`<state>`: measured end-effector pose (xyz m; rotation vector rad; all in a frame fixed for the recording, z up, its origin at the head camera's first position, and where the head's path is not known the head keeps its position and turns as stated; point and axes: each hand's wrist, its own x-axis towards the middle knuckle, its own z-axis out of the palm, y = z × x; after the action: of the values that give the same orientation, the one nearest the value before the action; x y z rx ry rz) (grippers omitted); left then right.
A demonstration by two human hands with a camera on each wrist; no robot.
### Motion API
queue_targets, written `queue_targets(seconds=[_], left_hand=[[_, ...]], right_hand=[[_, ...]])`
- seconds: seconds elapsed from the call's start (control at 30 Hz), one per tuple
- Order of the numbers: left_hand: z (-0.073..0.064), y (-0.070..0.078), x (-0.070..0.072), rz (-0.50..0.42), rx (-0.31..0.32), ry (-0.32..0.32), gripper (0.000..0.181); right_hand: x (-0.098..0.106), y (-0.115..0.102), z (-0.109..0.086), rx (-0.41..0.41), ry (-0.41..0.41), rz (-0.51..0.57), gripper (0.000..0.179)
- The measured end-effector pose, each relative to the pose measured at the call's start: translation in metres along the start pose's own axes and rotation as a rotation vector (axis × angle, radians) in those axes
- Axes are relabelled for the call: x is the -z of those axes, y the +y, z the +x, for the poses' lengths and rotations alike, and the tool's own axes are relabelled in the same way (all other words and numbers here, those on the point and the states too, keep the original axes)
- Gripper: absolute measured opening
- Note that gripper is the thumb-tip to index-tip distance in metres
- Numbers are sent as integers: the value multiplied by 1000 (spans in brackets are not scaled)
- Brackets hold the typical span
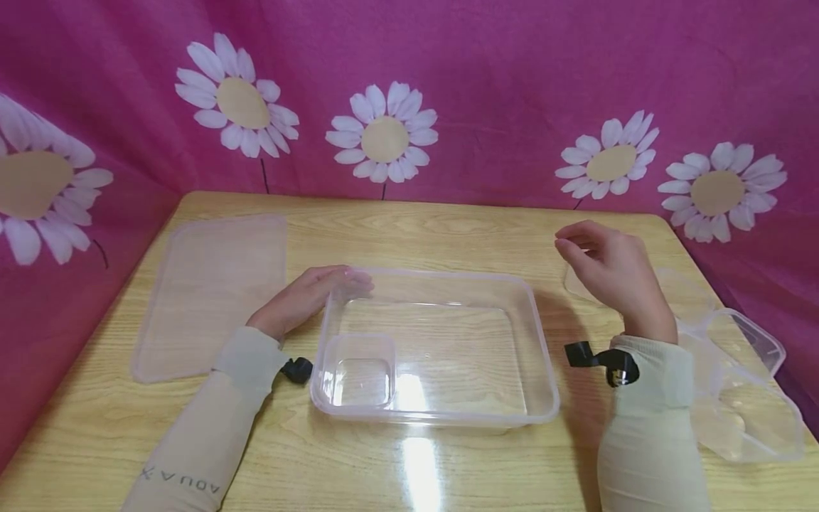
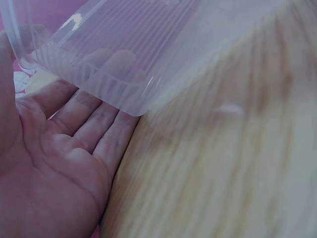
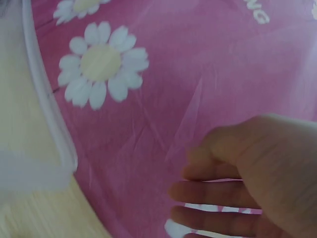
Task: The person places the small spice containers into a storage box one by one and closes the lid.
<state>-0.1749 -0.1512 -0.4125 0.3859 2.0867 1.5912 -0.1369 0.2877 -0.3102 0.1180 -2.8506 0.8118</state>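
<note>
A large clear rectangular plastic container [image 1: 448, 416] stands at the middle of the table. In its front-left corner sits a small clear square container [image 1: 360, 341]. My left hand [image 1: 313, 295] is at the back-left corner of the large one, its straight fingers [image 2: 106, 111] along the outside of the wall; in the left wrist view the fingertips show through the plastic. My right hand [image 1: 611, 270] is raised over the right side of the table, fingers loosely bent and holding nothing. Partly hidden beneath it lies a small clear flat piece [image 1: 578, 284].
On the left lies a large translucent rectangular lid [image 1: 220, 284]. Several clear small containers [image 1: 745, 398] crowd the right edge, partly overlapped by the right sleeve. A pink cloth with daisies [image 1: 473, 107] hangs behind the wooden table [image 1: 473, 235] and along its sides.
</note>
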Motion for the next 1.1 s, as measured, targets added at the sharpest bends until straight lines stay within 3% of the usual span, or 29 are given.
queue_targets(seconds=[0.2, 0.43, 0.77, 0.97, 1.1], left_hand=[[1, 0, 1, -6, 7, 4, 46], [0, 1, 1, -4, 12, 19, 45], [2, 0, 1, 5, 18, 12, 48], [2, 0, 2, 6, 12, 7, 48], [3, 0, 2, 2, 18, 3, 48]], right_hand=[[-5, 15, 6, -46, 75, -1, 36], [-10, 29, 10, -150, 57, -5, 43], [-17, 54, 12, -249, -32, -67, 51], [-17, 61, 13, -345, -169, -82, 55], [-19, 61, 16, -358, -231, -115, 57]])
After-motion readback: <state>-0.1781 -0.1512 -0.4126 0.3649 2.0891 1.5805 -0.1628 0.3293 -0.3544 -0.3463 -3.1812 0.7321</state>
